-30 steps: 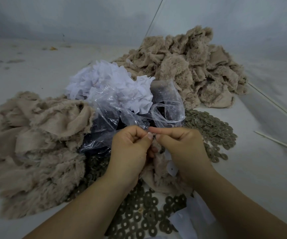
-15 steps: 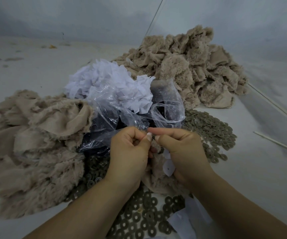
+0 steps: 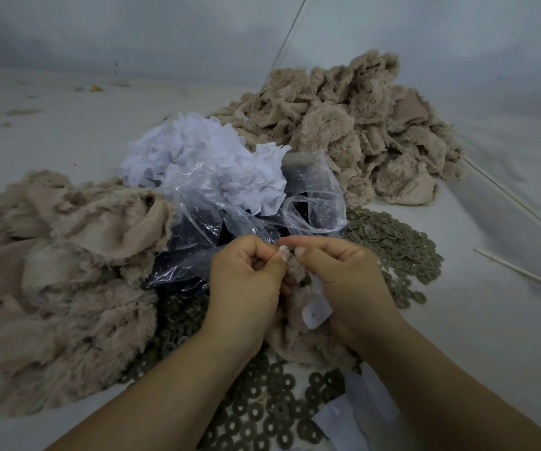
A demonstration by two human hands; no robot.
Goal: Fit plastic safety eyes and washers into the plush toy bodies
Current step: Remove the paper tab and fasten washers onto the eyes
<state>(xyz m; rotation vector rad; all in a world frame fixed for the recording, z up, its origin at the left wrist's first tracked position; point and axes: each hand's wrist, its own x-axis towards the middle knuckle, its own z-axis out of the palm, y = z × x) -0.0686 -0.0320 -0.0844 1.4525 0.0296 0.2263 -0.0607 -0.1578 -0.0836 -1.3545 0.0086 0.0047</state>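
A beige plush body (image 3: 295,333) hangs between my two hands over the table. My left hand (image 3: 246,288) grips its upper edge with curled fingers, thumb against the fur. My right hand (image 3: 344,281) pinches a small dark safety eye (image 3: 292,252) at the top of the fabric, thumb and forefinger meeting the left thumb. A second dark eye (image 3: 302,283) shows lower on the fur, and a white paper tag (image 3: 316,309) hangs beside it. Olive round washers (image 3: 272,415) lie scattered under my wrists.
Beige plush pieces are heaped at the left (image 3: 61,275) and at the back right (image 3: 353,131). A clear plastic bag (image 3: 230,216) with dark eyes lies behind my hands, white paper scraps (image 3: 204,157) beyond it. More washers (image 3: 396,242) and thin white sticks (image 3: 523,271) lie at the right.
Both hands stay together on the plush body; the fingers have shifted slightly around the eye. Nothing else has moved.
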